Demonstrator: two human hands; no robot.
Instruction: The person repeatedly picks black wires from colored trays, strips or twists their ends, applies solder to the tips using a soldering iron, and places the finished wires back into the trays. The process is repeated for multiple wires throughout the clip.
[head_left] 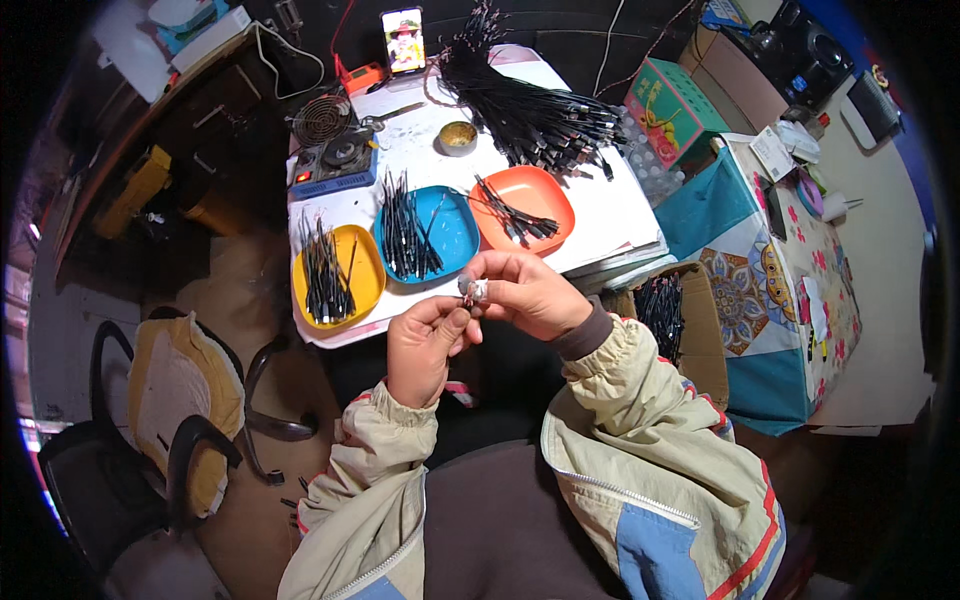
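In front of my chest, my left hand (425, 345) and my right hand (535, 298) meet with fingertips pinched together. Between them is a small cable end (468, 298), dark with a reddish tip and mostly hidden by the fingers. A whitish-grey scrap or wrap (478, 290) shows at my right fingertips. Just beyond my hands stand three bowls: a yellow bowl (371, 290), a blue bowl (456, 235) and an orange bowl (555, 195). Short black cables (405, 235) stand bunched in the yellow and blue bowls, while fewer cables (520, 220) lie in the orange one.
A large heap of black cables (530, 110) covers the far side of the white table (620, 215). Near it are a small metal bowl (457, 138), a blue-based device (340, 165), a round grille (324, 120) and a lit phone (404, 42). A cardboard box (700, 345) of cables stands at right.
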